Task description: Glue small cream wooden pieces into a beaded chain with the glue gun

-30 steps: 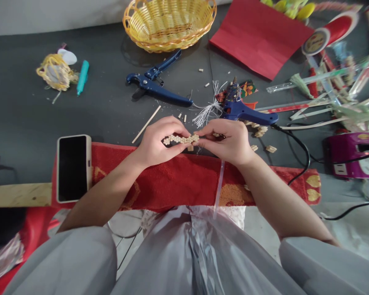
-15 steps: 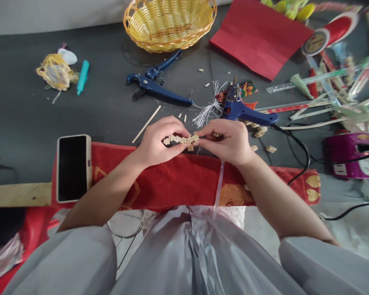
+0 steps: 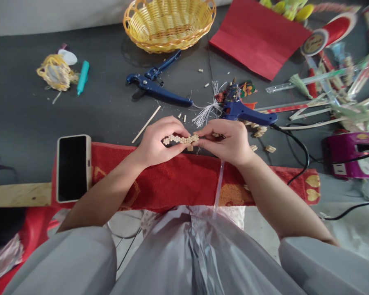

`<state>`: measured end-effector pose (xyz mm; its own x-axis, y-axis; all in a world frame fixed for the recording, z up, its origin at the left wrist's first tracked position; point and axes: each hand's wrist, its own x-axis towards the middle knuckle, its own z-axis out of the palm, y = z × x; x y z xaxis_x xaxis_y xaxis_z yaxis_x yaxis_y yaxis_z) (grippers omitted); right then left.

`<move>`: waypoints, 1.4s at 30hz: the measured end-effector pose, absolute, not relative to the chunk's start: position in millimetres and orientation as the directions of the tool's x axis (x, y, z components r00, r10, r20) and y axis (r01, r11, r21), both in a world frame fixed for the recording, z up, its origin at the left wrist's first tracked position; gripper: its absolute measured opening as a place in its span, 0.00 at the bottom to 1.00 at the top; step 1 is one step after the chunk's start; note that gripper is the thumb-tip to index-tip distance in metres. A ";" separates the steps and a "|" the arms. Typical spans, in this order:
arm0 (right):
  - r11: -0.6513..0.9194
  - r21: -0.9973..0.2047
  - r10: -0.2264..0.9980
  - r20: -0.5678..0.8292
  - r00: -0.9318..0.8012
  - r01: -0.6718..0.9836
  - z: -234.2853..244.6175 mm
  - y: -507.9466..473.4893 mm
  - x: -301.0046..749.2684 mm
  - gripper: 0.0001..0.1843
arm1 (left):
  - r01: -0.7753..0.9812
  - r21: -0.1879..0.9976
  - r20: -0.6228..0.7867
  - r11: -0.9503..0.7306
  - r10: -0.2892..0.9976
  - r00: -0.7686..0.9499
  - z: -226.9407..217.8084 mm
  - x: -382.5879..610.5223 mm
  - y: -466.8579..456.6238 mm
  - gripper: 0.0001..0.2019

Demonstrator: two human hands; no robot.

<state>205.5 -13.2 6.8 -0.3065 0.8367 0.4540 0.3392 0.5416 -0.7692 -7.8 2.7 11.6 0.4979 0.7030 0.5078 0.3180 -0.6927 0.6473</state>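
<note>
The person's two hands meet just above the far edge of the red towel [image 3: 172, 180] that lies along the near side of the bench [image 3: 27, 119], and between them is a short wooden strip [image 3: 181, 139] made of small pale pieces stuck side by side. Its long axis runs straight across, left to right, parallel to the towel's edge. The left hand [image 3: 155, 143] has its grip closed on the strip's left end, thumb below and fingers curled over the top. The right hand [image 3: 229, 141] pinches the right end with its fingertips, so neither hand is nearer than the other and the strip bridges the gap between them. Beyond the towel, past the right hand, lie a blue glue gun [image 3: 249, 114] and a scatter of loose wooden bits [image 3: 260, 131]; past the left hand lie a thin stick [image 3: 146, 124] and blue cutters [image 3: 155, 84]. Farther back from the towel stands a yellow woven basket [image 3: 160, 45], in which I can see only its own weave. A phone [image 3: 73, 168] lies face up on the towel's left end.
</note>
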 end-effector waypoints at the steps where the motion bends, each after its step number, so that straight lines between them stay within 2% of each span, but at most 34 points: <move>1: 0.549 -0.765 0.832 0.464 -0.304 0.336 6.5 -13.2 205.5 0.06 | 0.316 0.645 0.512 -0.696 0.700 0.498 11.8 -7.9 2.8 0.03; 18: 0.561 -0.752 0.826 0.481 -0.295 0.346 4.3 -13.2 205.2 0.07 | 0.289 0.637 0.538 -0.714 0.681 0.498 11.7 -7.7 3.2 0.04; 28: 0.517 -0.773 0.853 0.427 -0.301 0.368 4.7 -13.9 206.4 0.09 | 0.298 0.628 0.537 -0.719 0.678 0.502 12.4 -7.8 3.2 0.03; 42: 0.551 -0.759 0.833 0.470 -0.293 0.348 3.7 -13.9 205.3 0.08 | 0.303 0.633 0.528 -0.712 0.684 0.503 12.1 -8.2 2.5 0.03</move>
<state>205.3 -13.9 3.7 -0.2926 0.8326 0.4704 0.3479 0.5508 -0.7586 -8.2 2.5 12.1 0.5031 0.6840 0.5282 0.3033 -0.7121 0.6332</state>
